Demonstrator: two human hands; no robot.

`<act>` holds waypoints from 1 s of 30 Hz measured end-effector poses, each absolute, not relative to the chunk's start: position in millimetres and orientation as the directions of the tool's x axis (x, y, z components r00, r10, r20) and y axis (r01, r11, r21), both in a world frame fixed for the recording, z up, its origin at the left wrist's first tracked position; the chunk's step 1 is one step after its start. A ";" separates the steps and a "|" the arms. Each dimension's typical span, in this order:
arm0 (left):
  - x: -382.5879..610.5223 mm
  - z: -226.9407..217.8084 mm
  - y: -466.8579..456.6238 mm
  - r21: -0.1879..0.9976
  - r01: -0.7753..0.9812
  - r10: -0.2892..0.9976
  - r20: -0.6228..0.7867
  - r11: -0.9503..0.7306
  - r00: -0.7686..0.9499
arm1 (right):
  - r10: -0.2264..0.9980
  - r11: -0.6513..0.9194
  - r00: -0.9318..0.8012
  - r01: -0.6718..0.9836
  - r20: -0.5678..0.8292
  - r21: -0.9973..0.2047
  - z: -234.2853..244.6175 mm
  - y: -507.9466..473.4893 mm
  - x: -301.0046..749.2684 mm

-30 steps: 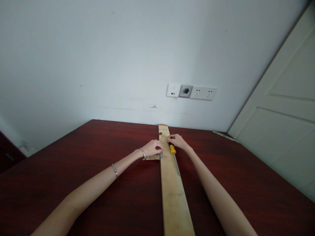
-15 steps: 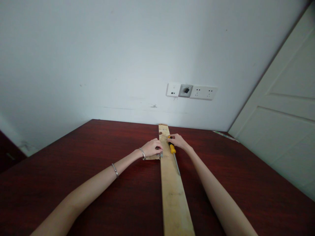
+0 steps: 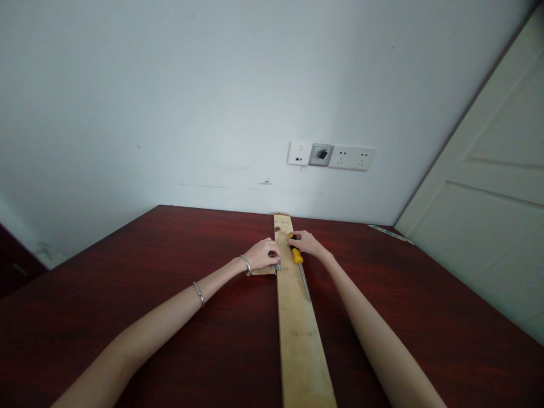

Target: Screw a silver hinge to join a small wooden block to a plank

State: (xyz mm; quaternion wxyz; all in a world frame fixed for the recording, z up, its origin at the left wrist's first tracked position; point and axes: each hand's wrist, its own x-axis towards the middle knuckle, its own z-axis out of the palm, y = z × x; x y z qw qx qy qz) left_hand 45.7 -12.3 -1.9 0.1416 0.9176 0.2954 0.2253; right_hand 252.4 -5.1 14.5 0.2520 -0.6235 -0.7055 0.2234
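Observation:
A long pale wooden plank (image 3: 300, 328) lies lengthwise on the dark red table (image 3: 191, 334), running away from me to the wall. My left hand (image 3: 263, 255) is curled at the plank's left edge, fingers pressed on a small metal bracket (image 3: 278, 266) and a short wooden piece (image 3: 264, 271) beside the plank. My right hand (image 3: 308, 243) lies on the top end of a yellow-handled screwdriver (image 3: 298, 256) that rests on the plank, its shaft pointing toward me.
A white wall stands behind the table with a row of sockets (image 3: 331, 156). A white door (image 3: 488, 209) is at the right. A thin strip (image 3: 390, 234) lies at the table's far right corner.
None of the things has moved; the view has only shifted slightly upward.

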 end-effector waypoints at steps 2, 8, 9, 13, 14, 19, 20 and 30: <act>45.9 -3.0 -11.6 0.397 0.476 0.608 0.342 -0.784 0.716 | 0.992 0.127 -0.100 0.770 0.078 -0.625 14.6 -5.0 252.3; 46.6 -6.1 -10.2 0.419 0.435 0.592 0.402 -0.797 0.699 | 0.990 0.139 -0.110 0.773 0.085 -0.619 15.1 -4.5 252.1; 46.7 -6.2 -10.4 0.421 0.435 0.594 0.405 -0.796 0.695 | 0.990 0.142 -0.112 0.772 0.088 -0.619 15.3 -4.7 252.2; 46.7 -6.2 -11.6 0.428 0.434 0.598 0.412 -0.793 0.687 | 0.988 0.156 -0.125 0.770 0.094 -0.619 15.3 -5.3 252.5; 46.6 -6.1 -11.8 0.431 0.431 0.598 0.412 -0.793 0.687 | 0.987 0.158 -0.127 0.770 0.094 -0.619 15.1 -5.2 252.7; 46.2 -6.7 -11.8 0.435 0.420 0.593 0.422 -0.796 0.686 | 0.987 0.163 -0.132 0.771 0.096 -0.616 13.0 -3.9 253.4; 46.1 -7.0 -11.6 0.435 0.419 0.592 0.425 -0.797 0.684 | 0.986 0.166 -0.134 0.771 0.098 -0.615 12.6 -3.7 253.5; 47.3 -10.4 -10.8 0.476 0.406 0.611 0.440 -0.780 0.658 | 0.987 0.160 -0.125 0.772 0.099 -0.615 7.9 0.8 255.2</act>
